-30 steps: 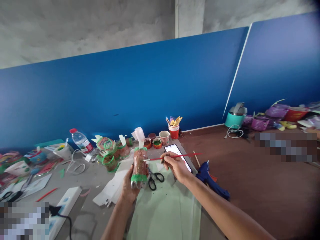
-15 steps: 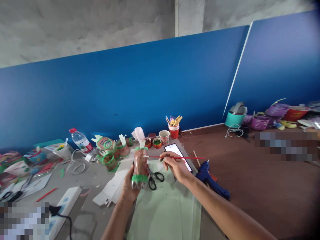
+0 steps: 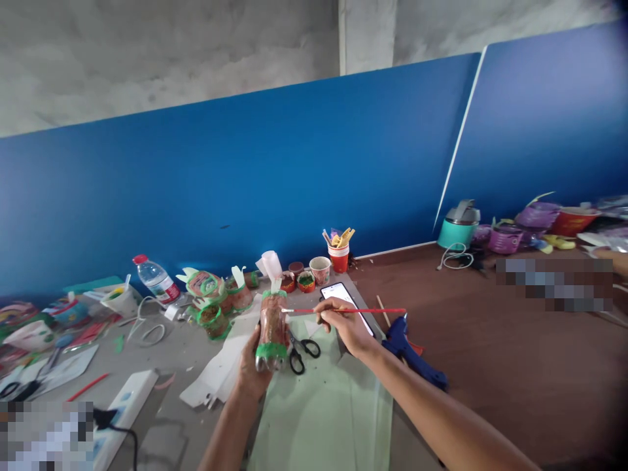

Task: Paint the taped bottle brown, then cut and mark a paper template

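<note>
My left hand (image 3: 252, 367) is wrapped round a plastic bottle (image 3: 273, 327) painted brown in the middle, with green bands near both ends. The bottle is tilted, its clear base toward me. Between the fingers of my right hand (image 3: 341, 322) is a thin red paintbrush (image 3: 363, 311), held level. Its pale tip meets or nearly meets the bottle's right side; actual contact I cannot tell. Black-handled scissors (image 3: 303, 353) lie just right of the bottle on a pale green sheet (image 3: 318, 418). Behind my right hand lies a phone (image 3: 338, 294) with a lit screen.
A blue glue gun (image 3: 415, 356) lies right of my right forearm. Small paint cups (image 3: 307, 281), a red cup of sticks (image 3: 339, 258) and painted planters (image 3: 213, 319) stand behind. A water bottle (image 3: 159, 281) and a power strip (image 3: 125, 415) are on the left. Another person's hand (image 3: 615, 260) shows far right.
The view has shifted slightly, moving everything a little left. The brush has slid a little lower along the bottle's side, and the bottle looks slightly turned. Both hands keep their holds.
</note>
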